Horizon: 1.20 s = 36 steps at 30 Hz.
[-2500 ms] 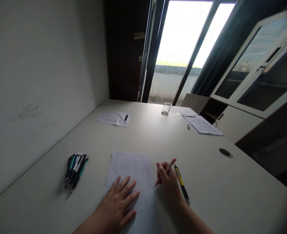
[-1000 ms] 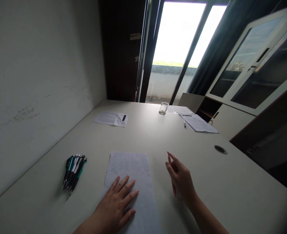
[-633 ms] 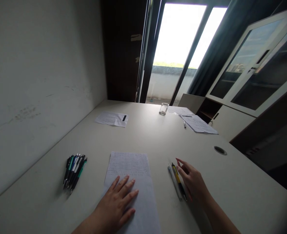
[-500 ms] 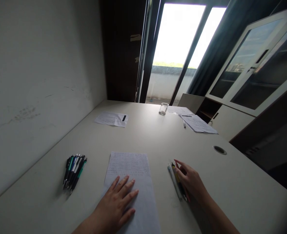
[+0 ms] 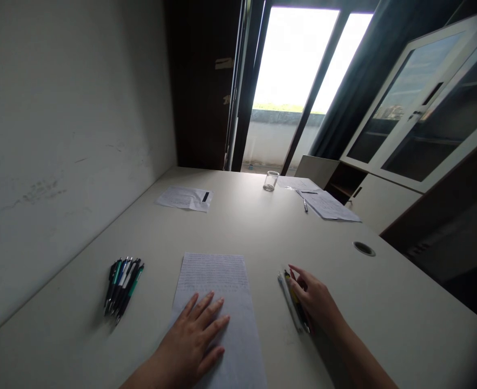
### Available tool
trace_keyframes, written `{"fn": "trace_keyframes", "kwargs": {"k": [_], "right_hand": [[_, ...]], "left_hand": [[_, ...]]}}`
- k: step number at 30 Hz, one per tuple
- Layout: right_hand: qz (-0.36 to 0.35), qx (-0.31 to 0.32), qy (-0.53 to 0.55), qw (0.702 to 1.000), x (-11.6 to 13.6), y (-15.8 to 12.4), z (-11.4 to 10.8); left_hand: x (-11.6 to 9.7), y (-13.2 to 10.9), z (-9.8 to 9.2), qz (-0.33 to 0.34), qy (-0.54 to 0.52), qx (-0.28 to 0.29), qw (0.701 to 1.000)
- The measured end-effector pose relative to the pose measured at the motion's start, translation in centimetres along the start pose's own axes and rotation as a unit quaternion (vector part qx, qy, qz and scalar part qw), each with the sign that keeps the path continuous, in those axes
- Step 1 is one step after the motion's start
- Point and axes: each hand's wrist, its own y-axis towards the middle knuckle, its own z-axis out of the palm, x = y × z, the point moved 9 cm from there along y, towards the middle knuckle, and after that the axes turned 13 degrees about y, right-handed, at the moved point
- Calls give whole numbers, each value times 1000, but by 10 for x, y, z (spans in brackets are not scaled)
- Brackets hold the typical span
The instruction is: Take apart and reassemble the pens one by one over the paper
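My left hand [image 5: 196,335] lies flat on a sheet of paper [image 5: 238,340], fingers spread. Rows of handwriting fill the upper part of that sheet. To its right, several pens lie side by side on the desk: a clear pen [image 5: 290,302] and a yellow-and-black pen [image 5: 296,302] show best. My right hand [image 5: 317,300] rests against their right side, thumb by the yellow-and-black one and index finger stretched past their upper ends. Its curled fingers are around a red pen [image 5: 292,274], mostly hidden beneath the hand.
A bundle of pens [image 5: 124,289] with black, green and white barrels lies at left. Farther back are a written sheet [image 5: 185,198], a glass [image 5: 270,181], a stack of papers [image 5: 331,205] and a single pen [image 5: 305,206]. A round cable hole [image 5: 364,248] is at right.
My right hand and the pens beside it have barely shifted. My left hand stays flat on the paper. The view has moved very slightly.
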Motion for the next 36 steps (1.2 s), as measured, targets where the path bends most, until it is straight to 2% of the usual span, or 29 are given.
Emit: {"fn": "trace_keyframes", "kwargs": {"k": [7, 14, 23, 30, 33, 36], "right_hand": [[-7, -5, -9, 1000, 5, -1, -2], [-6, -2, -9, 1000, 7, -1, -1], [-16, -29, -21, 999, 9, -2, -6], [-27, -45, -33, 998, 19, -6, -11], [-35, -63, -43, 996, 23, -8, -14], [-39, -76, -52, 995, 26, -9, -17]], "left_hand": [[1, 1, -1, 0, -2, -14, 1000], [0, 0, 2, -3, -2, 1, 1000], [0, 2, -3, -2, 6, 5, 1000], [0, 3, -22, -26, -19, -56, 998], [14, 3, -34, -68, -30, -96, 993], [45, -2, -42, -124, -8, -122, 985]]}}
